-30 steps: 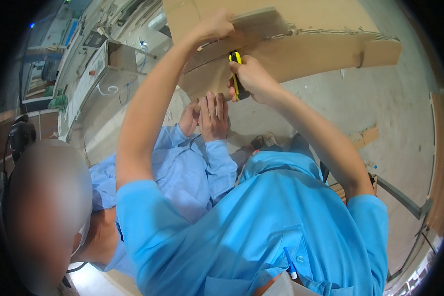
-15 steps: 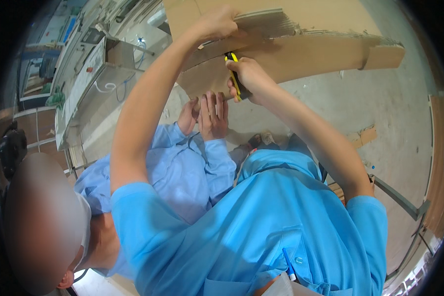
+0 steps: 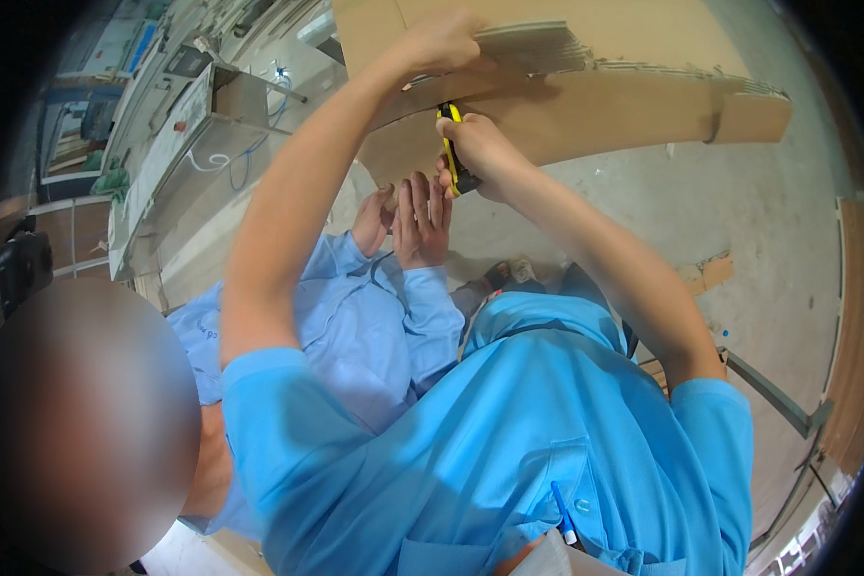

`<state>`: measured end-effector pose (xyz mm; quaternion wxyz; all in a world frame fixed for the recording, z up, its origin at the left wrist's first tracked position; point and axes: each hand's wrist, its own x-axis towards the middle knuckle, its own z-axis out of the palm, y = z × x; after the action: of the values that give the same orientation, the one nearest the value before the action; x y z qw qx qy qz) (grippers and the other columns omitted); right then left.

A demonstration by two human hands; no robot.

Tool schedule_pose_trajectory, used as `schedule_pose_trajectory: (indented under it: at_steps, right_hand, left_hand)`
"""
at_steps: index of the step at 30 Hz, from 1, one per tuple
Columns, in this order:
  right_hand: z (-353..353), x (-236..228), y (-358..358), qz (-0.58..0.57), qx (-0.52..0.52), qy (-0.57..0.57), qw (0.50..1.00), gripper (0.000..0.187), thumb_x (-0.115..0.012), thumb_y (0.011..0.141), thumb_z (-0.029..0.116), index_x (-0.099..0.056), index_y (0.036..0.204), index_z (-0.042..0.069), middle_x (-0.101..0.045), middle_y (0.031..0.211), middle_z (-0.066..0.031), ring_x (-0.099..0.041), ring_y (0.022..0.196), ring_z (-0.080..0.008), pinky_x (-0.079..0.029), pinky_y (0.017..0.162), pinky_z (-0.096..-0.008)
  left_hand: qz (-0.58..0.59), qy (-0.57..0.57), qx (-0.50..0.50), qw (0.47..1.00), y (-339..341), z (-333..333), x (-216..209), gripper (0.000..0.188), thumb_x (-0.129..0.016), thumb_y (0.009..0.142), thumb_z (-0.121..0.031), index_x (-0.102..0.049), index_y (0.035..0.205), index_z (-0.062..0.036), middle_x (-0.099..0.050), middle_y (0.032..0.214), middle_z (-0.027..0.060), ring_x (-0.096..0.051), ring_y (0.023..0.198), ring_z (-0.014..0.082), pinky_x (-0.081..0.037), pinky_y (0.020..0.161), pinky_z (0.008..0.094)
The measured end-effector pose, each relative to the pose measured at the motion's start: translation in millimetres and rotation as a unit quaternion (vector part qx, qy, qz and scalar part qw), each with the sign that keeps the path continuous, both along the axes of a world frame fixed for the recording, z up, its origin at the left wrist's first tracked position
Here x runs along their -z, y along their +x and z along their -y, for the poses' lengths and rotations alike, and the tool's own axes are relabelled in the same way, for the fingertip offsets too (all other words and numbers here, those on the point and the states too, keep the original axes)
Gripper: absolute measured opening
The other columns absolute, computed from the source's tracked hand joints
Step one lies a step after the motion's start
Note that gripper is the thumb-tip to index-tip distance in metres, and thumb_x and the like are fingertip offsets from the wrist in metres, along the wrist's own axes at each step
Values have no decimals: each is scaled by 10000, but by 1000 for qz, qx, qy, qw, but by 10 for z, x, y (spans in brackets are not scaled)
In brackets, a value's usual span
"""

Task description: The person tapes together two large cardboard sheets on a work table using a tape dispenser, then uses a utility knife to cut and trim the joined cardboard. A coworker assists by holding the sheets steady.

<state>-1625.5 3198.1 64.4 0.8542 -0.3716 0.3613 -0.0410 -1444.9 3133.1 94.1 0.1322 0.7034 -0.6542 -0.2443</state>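
Note:
My right hand (image 3: 485, 154) is closed around a yellow and black utility knife (image 3: 459, 165), its front end up against the brown cardboard sheet (image 3: 634, 110). Farther out, my left hand (image 3: 444, 43) has its fingers curled at the left end of a raised, ragged cardboard flap (image 3: 533, 43) and grips it there. The sheet's torn edge shows its corrugation and runs off to the right, ending in a folded piece. I cannot make out the knife's blade.
Close on my left stands a co-worker in a light blue shirt (image 3: 355, 326), with both hands (image 3: 420, 221) at the sheet's near edge. A metal cabinet (image 3: 202, 134) is at the left. A cardboard scrap (image 3: 712, 271) lies on the floor, near a metal frame (image 3: 773, 394).
The cardboard and my left hand sit slightly farther right in the picture. My right hand and the knife have hardly moved. The co-worker's head has come nearer.

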Motion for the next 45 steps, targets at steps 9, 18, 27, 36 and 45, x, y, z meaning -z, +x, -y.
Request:
schedule_pose_trajectory:
  at_steps: [9, 18, 27, 36, 45]
  right_hand:
    - [-144, -120, -482, 11, -9, -17, 1000, 233, -531, 1115, 294, -501, 1100, 64, -609, 731, -89, -582, 473, -201, -477, 408, -374]
    - [-160, 32, -261, 1, 19, 4, 1000, 333, -564, 1109, 372, -547, 1019, 53, -595, 697, -70, -568, 473, -187, -500, 428, -368]
    - [-130, 245, -206, 22, 7, 11, 1000, 415, -544, 1113, 447, -548, 996, 49, -605, 680, -73, -565, 440, -180, -496, 397, -344]
    - [-74, 253, -226, 43, -6, 12, 999, 358, -520, 1125, 357, -533, 1035, 11, -609, 684, -112, -606, 460, -221, -534, 404, -381]
    - [-43, 245, -178, 33, -8, 21, 999, 381, -540, 1116, 401, -548, 1002, 38, -621, 696, -92, -599, 467, -211, -514, 430, -370]
  left_hand:
    - [-136, -28, -21, 990, 149, 51, -79, 373, -795, 822, -111, -768, 1173, 10, -776, 925, 104, -699, 840, 221, -553, 756, 383]
    - [-81, -61, -39, 994, 27, -99, -362, 295, -812, 815, -127, -792, 1076, 8, -761, 851, 117, -684, 792, 217, -547, 734, 383]
    - [-137, -44, 4, 990, 169, 190, -653, 351, -798, 811, -104, -783, 1143, 6, -760, 948, 81, -676, 858, 173, -547, 763, 326]
    - [-42, 97, 69, 992, 98, -205, -300, 653, -901, 785, -246, -658, 1338, -1, -764, 1122, 133, -705, 1007, 241, -552, 882, 385]
    - [112, 55, 77, 989, 51, -236, 68, 690, -899, 717, -144, -650, 1355, -65, -772, 1178, 177, -734, 1092, 394, -581, 898, 474]
